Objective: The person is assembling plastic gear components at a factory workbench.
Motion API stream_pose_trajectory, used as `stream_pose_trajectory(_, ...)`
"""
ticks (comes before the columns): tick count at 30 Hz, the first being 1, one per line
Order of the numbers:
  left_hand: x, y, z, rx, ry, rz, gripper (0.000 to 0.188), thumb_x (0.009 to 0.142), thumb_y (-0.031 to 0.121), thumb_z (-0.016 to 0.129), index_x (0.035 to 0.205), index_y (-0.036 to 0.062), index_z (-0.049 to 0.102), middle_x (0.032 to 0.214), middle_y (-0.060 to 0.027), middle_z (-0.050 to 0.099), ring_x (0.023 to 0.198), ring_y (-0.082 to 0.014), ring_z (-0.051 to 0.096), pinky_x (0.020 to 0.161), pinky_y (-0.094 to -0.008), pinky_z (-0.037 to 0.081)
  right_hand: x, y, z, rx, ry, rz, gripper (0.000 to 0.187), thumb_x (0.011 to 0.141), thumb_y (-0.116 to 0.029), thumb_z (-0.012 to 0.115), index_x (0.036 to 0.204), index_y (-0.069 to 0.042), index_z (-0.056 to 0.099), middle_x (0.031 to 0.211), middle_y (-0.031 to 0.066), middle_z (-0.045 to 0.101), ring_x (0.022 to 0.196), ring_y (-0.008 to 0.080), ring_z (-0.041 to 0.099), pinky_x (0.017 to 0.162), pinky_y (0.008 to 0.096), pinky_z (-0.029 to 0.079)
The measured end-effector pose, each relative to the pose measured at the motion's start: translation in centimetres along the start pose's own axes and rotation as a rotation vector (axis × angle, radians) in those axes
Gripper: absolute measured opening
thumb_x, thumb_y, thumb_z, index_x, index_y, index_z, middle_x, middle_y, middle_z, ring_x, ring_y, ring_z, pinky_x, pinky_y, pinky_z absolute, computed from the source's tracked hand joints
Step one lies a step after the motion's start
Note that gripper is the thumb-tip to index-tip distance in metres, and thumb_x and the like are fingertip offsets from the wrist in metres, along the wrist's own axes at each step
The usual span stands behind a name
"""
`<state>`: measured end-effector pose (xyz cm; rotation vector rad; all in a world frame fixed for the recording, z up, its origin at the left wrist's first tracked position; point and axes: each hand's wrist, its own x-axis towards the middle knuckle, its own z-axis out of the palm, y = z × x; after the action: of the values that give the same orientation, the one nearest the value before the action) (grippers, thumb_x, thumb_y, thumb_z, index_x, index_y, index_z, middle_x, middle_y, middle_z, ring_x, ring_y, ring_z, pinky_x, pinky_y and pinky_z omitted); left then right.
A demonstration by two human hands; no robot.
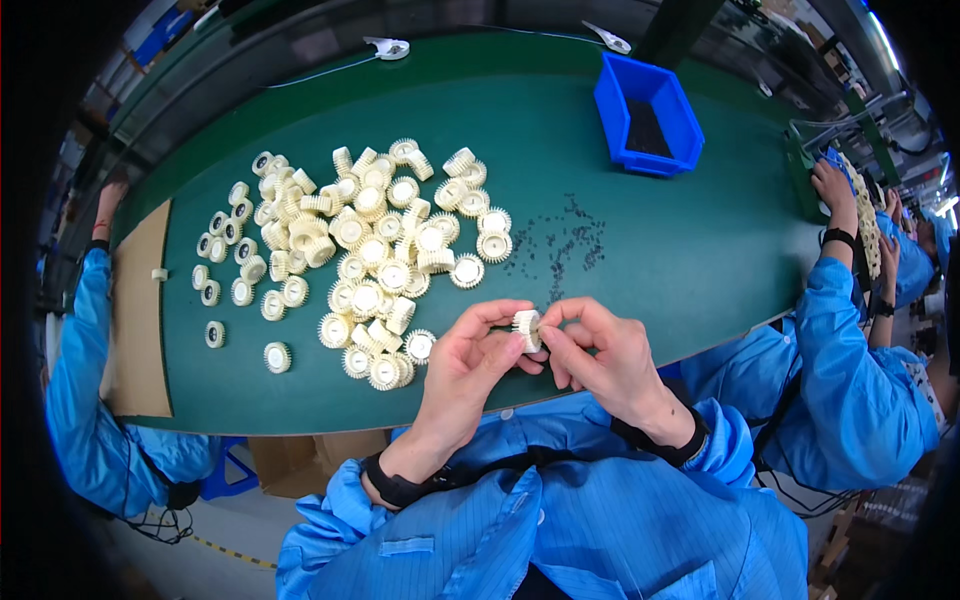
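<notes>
Close to the table's front edge, my left hand point(462, 368) pinches a cream-coloured toothed wheel point(526, 322) between thumb and fingers. My right hand point(618, 362) is closed in a pinch against the wheel's right side; whatever its fingertips hold is hidden or too small to name. Just beyond my hands, tiny black parts point(568, 243) lie scattered on the green table. To their left spreads a big heap of similar cream toothed wheels point(370, 250). Several wheels at the heap's left side show dark centres, such as this wheel point(215, 334).
An open blue bin point(655, 163) with a dark bottom stands at the far right of the green table point(500, 110). Cardboard point(140, 330) covers the left end. White clip-like pieces point(388, 48) on cords lie at the back. People in blue work on both sides, one sleeve point(835, 300) at right.
</notes>
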<state>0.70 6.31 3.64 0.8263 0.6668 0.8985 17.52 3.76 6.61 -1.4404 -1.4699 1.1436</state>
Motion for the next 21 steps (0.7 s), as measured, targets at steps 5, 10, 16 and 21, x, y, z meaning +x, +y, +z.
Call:
stream_pose_trajectory(5,-0.01,0.05,-0.08,-0.024,-0.011,0.007,0.034,0.093,0.012,0.056,0.122,-0.0029,0.047,0.102,-0.0123,0.062,0.091,-0.0167,0.064,0.083,-0.0283,0.051,0.17,0.23,0.21,-0.058,0.037,-0.039,0.012,0.090,-0.009,0.059,0.099,-0.003,0.055,0.056,0.0028,0.059,0.047,0.0080,0.057,0.042,0.0220,0.040)
stream_pose_trajectory(10,0.01,-0.04,-0.08,-0.041,-0.002,0.006,0.035,0.093,0.012,0.057,0.122,-0.0029,0.046,0.104,-0.0129,0.062,0.093,-0.0175,0.063,0.085,-0.0293,0.051,0.18,0.24,0.34,-0.062,0.055,-0.071,0.012,0.089,-0.009,0.059,0.099,-0.003,0.056,0.055,0.0025,0.059,0.048,0.0075,0.058,0.042,0.0220,0.040)
stream_pose_trajectory(16,-0.06,0.04,-0.03,-0.041,-0.003,0.011,0.035,0.093,0.011,0.056,0.123,-0.0030,0.046,0.107,-0.0132,0.061,0.095,-0.0176,0.063,0.087,-0.0296,0.051,0.47,0.32,-0.24,0.172,-0.003,0.118,0.010,0.089,-0.010,0.061,0.094,-0.001,0.059,0.056,0.0011,0.060,0.048,0.0035,0.053,0.042,0.0196,0.038)
stream_pose_trajectory(21,-0.18,-0.23,-0.35,-0.037,-0.027,0.007,0.035,0.093,0.011,0.056,0.124,-0.0028,0.046,0.108,-0.0126,0.061,0.096,-0.0168,0.062,0.087,-0.0287,0.050,0.66,0.24,-0.24,0.240,-0.065,0.153,0.010,0.088,-0.010,0.063,0.092,-0.001,0.060,0.055,0.0003,0.060,0.047,0.0026,0.052,0.042,0.0192,0.038)
